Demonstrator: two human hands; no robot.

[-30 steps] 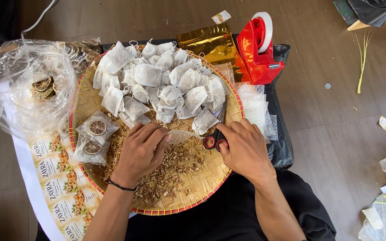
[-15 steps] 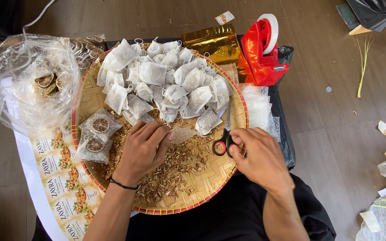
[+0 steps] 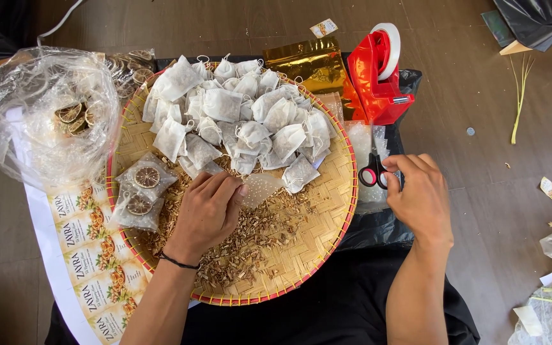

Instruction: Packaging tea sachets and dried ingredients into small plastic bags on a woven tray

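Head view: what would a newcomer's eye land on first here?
Most likely the round woven tray in the middle, heaped at its far side with white filter sachets, loose dried herb bits in front. The left hand pinches a clear small bag there; the right hand is at black-handled scissors off the tray's right edge. A red tape dispenser stands behind.
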